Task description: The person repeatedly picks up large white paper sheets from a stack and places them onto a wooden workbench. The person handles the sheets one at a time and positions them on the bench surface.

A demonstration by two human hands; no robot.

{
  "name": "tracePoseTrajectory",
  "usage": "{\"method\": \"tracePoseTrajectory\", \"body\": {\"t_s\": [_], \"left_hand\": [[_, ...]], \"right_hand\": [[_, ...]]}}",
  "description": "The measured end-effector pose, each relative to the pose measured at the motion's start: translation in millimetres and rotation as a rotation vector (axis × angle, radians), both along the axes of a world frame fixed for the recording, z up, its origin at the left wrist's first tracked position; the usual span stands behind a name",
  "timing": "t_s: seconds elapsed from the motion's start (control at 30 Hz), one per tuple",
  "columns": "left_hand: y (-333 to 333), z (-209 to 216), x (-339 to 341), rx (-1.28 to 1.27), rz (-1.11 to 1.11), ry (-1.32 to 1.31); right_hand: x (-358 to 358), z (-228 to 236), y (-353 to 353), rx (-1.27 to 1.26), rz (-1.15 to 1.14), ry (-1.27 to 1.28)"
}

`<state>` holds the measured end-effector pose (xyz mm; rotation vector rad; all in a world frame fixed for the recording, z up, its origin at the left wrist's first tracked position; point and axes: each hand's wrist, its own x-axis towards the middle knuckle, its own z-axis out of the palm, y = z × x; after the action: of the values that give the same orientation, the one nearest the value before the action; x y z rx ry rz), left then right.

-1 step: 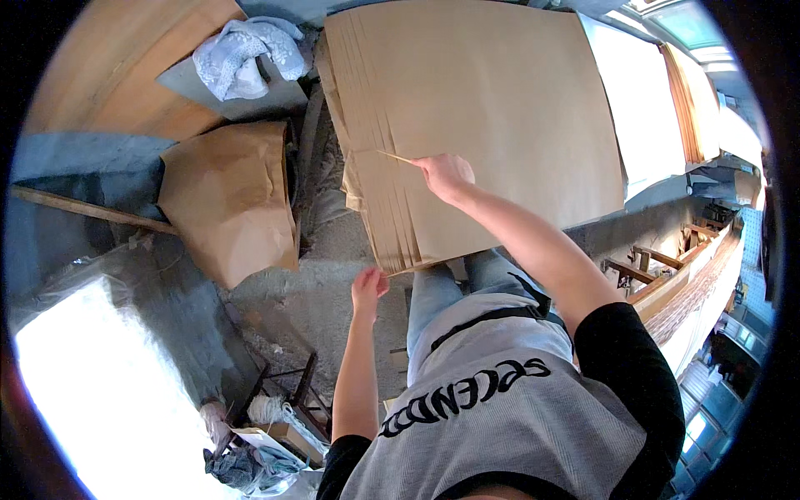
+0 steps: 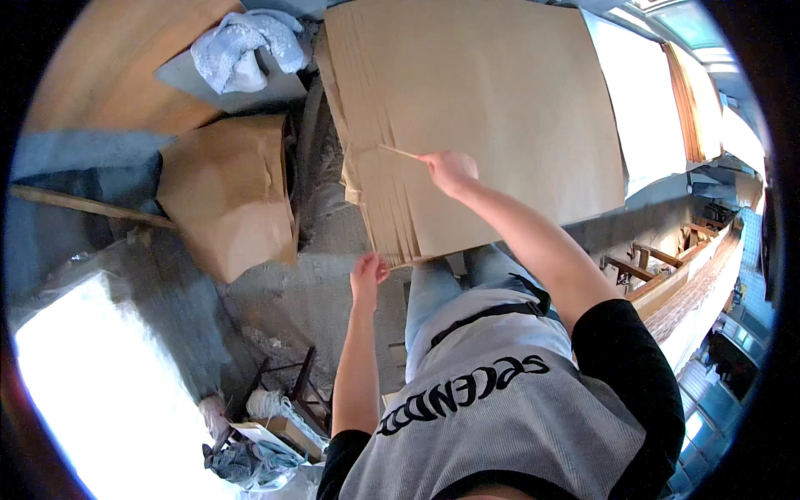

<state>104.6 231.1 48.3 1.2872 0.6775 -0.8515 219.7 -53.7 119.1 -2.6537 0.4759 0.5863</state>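
Note:
A stack of large brown paper sheets [image 2: 500,117] lies before me, its left edges fanned out in narrow overlapping steps. My right hand [image 2: 452,173] is closed around one end of a thin wooden stick [image 2: 402,152]. The stick points left, its tip over the fanned edges. At the stack's near left corner, my left hand [image 2: 367,273] has its fingers pinched at the paper's edge. How many sheets lie between those fingertips is too small to make out.
Another brown paper sheet [image 2: 229,192] drapes at the left beside a wooden pole [image 2: 92,207]. A white patterned cloth [image 2: 246,52] rests at the far left. White sheets [image 2: 637,104] lie right of the stack. A dark metal stand [image 2: 304,383] and a wooden frame [image 2: 667,271] are nearby.
My left hand has shifted very slightly upward at the paper corner. The right hand and stick have moved a touch to the right.

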Motion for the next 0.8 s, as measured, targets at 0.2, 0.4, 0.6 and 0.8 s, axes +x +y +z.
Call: {"method": "tracePoseTrajectory", "body": {"t_s": [0.2,0.4,0.6,0.8], "left_hand": [[-48.6,-21.6,36.2,-0.047,0.110,-0.143],[-81.1,-44.4,53.2,-0.032,0.110,-0.241],[-82.4,-16.2,55.2,-0.136,-0.120,-0.096],[-66.9,2.3,-4.0,-0.651,-0.247,0.162]], "right_hand": [[-17.5,20.9,-10.3,0.020,-0.036,-0.054],[-101.8,31.6,-58.3,0.063,-0.221,-0.072],[-213.6,39.9,-131.1,-0.057,-0.482,0.027],[-321.6,30.1,-223.2,-0.099,-0.675,-0.010]]}}
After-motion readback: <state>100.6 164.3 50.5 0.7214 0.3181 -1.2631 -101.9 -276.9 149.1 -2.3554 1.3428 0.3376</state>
